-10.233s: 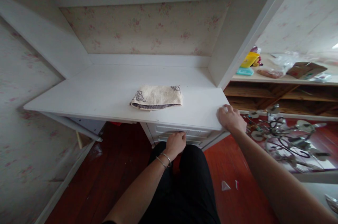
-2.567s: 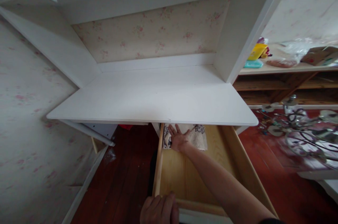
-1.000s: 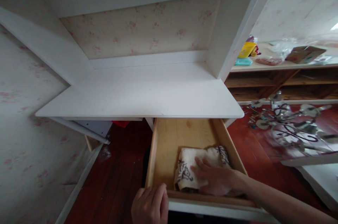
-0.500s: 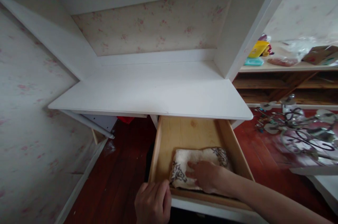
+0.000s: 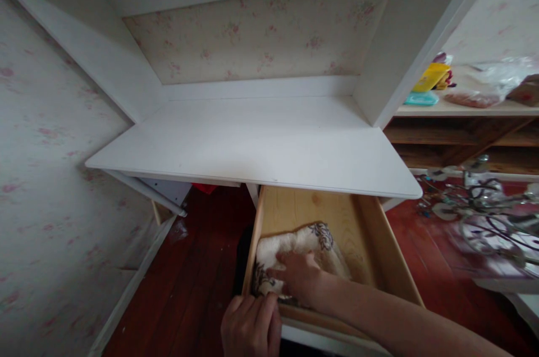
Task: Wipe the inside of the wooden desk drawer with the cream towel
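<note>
Slid leftward, the nubby towel [image 5: 314, 238] lies under our flat, open right hand [image 5: 298, 281] in the white desk's [image 5: 252, 143] pine drawer [image 5: 393, 267], left hand [image 5: 251, 328] clasping its front.

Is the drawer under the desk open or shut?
Open: the drawer sticks out beyond the desk top, its wooden bottom showing, with the towel and right hand inside.

the left grip [image 5: 251, 326] sits at the bottom centre of the frame, back up, fingers curled down and closed. the right grip [image 5: 300, 279] lies just above it, palm down, fingers spread flat; its bare forearm [image 5: 400, 326] runs in from the lower right corner.
</note>
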`<state>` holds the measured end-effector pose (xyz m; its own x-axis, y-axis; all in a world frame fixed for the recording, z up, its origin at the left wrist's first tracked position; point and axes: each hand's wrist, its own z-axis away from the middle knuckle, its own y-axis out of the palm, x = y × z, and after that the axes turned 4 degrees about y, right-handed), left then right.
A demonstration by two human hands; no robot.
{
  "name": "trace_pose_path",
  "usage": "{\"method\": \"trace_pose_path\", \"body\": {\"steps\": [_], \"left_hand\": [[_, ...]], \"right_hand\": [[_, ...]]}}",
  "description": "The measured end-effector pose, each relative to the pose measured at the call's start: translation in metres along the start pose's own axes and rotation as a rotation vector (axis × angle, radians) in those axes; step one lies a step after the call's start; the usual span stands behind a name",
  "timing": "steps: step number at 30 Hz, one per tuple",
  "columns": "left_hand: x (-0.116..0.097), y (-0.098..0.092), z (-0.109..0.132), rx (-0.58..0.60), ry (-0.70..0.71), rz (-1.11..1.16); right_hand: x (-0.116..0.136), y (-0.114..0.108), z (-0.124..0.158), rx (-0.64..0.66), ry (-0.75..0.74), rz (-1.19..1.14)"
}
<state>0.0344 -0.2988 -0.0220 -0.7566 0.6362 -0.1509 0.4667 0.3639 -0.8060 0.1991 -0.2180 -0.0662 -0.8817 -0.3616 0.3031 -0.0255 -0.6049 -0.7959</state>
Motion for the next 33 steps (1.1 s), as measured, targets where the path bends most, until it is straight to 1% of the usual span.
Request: {"method": "trace_pose_path", "body": {"steps": [3,5,11,14,17,20,23,27,30,33], "left_hand": [[0.0,0.001,-0.002,0.004,-0.008,0.01],[0.0,0.001,-0.002,0.008,-0.021,0.017],[-0.003,0.004,0.0,0.058,-0.074,0.013],[-0.003,0.004,-0.001,0.047,-0.072,0.004],[-0.003,0.003,-0.003,0.047,-0.067,0.015],[-0.003,0.002,-0.003,0.054,-0.062,0.015],[-0.003,0.002,-0.003,0.065,-0.056,0.009],[-0.002,0.003,0.0,0.076,-0.054,0.011],[-0.001,0.003,0.001,0.083,-0.041,0.021],[-0.001,0.002,0.0,0.067,-0.024,0.04]], "right_hand": [[0.0,-0.014,0.0,0.034,0.064,0.085],[-0.003,-0.024,-0.007,0.034,0.124,0.055],[-0.02,-0.057,-0.05,-0.02,0.279,0.048],[-0.029,-0.074,-0.07,-0.015,0.341,0.037],[-0.038,-0.091,-0.084,-0.042,0.42,0.004],[-0.045,-0.1,-0.094,-0.084,0.474,-0.057],[-0.048,-0.094,-0.098,-0.112,0.5,-0.052],[-0.055,-0.072,-0.089,-0.143,0.493,-0.091],[-0.071,-0.057,-0.074,-0.184,0.496,-0.128],[-0.098,-0.047,-0.053,-0.183,0.527,-0.114]]}}
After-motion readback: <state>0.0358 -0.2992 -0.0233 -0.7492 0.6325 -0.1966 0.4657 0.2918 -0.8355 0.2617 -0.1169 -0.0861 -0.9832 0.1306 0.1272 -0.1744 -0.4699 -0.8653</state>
